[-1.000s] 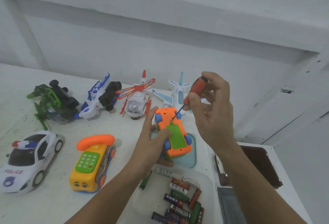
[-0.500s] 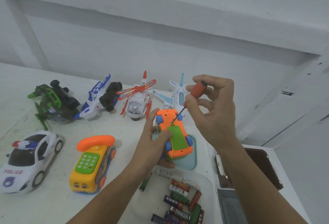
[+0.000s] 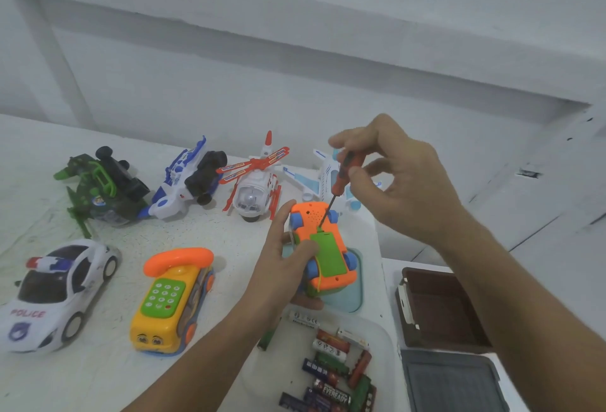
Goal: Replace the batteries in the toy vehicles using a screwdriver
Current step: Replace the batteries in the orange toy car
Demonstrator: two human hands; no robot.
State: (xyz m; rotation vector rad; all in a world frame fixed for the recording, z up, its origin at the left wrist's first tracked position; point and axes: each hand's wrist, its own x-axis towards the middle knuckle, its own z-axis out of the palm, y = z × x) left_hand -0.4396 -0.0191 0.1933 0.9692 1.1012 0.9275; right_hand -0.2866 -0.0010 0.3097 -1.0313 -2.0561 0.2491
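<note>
My left hand [image 3: 278, 267] grips a small orange toy car [image 3: 323, 249] turned underside up, with a green battery cover and blue wheels. My right hand [image 3: 396, 182] pinches the red handle of a small screwdriver [image 3: 341, 179] between thumb and fingertips. The thin shaft slants down and its tip sits at the top edge of the green cover. A clear tub [image 3: 383, 339] below my hands holds several loose batteries [image 3: 331, 375].
On the white table [image 3: 108, 375] stand a police car [image 3: 55, 293], a yellow phone toy [image 3: 173, 300], a green vehicle [image 3: 101, 185], a blue-white vehicle [image 3: 183, 182], a helicopter [image 3: 255, 185] and a plane [image 3: 324, 175]. A brown box [image 3: 439, 306] and its lid [image 3: 449, 382] lie at the right.
My right fingers have shifted round the screwdriver handle, as in turning it, and the shaft stands a little steeper. The toy car stays in my left hand.
</note>
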